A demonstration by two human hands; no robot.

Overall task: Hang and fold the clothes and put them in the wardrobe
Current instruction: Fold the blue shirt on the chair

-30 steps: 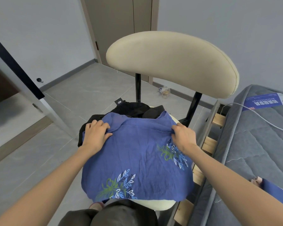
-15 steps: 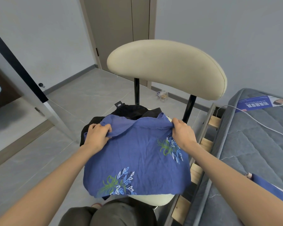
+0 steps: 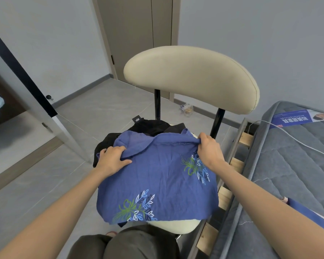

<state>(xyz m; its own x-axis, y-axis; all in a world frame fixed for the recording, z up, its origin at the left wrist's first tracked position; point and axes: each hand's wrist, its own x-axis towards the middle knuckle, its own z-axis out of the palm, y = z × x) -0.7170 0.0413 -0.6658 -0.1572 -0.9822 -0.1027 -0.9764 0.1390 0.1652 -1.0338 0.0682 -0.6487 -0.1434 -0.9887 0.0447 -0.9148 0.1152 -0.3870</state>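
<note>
We hold the blue shirt [image 3: 157, 176] on the chair [image 3: 191, 77]
It lies in the middle of the frame, spread over black clothes [image 3: 150, 126]; our left hand [image 3: 112, 159] clutches its upper left edge; our right hand [image 3: 209, 152] pinches its upper right corner; a grey mattress [image 3: 288, 165] is at the right

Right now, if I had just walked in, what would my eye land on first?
A blue embroidered top, stitched with leafy sprigs, lies spread over the seat of a cream chair in the middle of the view, on top of black clothes. The left hand and right hand each grip its far edge. A grey mattress lies to the right.
</note>
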